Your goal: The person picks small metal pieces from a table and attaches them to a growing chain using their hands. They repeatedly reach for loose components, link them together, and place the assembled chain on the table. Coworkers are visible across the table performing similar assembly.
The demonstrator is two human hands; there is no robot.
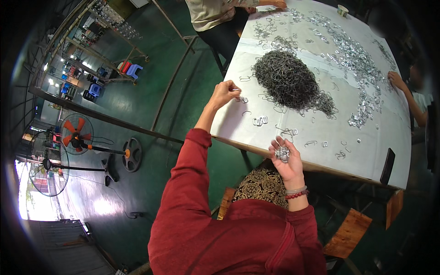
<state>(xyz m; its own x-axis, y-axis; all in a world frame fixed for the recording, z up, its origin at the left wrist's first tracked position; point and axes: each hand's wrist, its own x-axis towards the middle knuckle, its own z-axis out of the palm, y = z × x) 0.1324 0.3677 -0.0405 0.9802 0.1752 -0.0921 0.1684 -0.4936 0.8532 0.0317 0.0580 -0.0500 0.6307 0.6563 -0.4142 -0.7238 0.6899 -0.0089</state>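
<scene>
My left hand [224, 94] is over the left side of the white-covered table [233, 123], thumb and fingers pinched together. What lies between its fingertips is too small to make out. Just beside those fingertips are a few small shiny metal pieces [244, 100]. My right hand [290, 168] is palm up at the near table edge, its fingers curled around a cluster of silver metal pieces [282, 154]. Between my hands lie several silver buckle-like loops [260, 121]. Beyond them rises a large heap of dark bent wire hooks [286, 80].
Many silver pieces [353, 55] spread along the table's far right. A black flat object [387, 166] lies near the right corner. One person [213, 16] stands at the far left; another person's hand [396, 79] rests at the right edge. Wooden stools [348, 233] and an orange-bladed fan [77, 133] stand around.
</scene>
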